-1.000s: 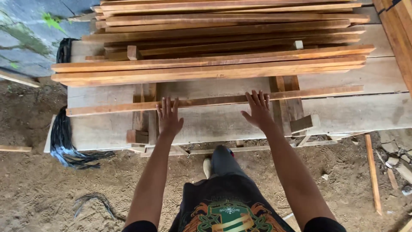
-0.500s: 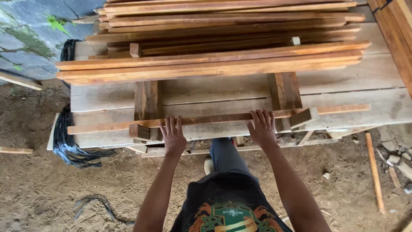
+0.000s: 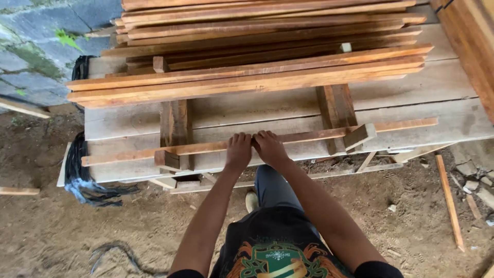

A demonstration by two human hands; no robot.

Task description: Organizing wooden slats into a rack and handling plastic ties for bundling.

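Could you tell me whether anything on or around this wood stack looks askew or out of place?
Yes: the strip under both hands slants across the planks rather than along them. Loose sticks and rubble litter the dirt at right.

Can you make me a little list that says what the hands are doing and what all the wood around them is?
left hand: fingers curled over the long thin strip, next to the other hand
right hand: gripping the same strip
long thin strip: lies across two wooden crosspieces
stack of slats: piled behind the strip
wide planks: under everything, like a table
ground: dirt, with loose wood scraps
black plastic: hanging at the left end
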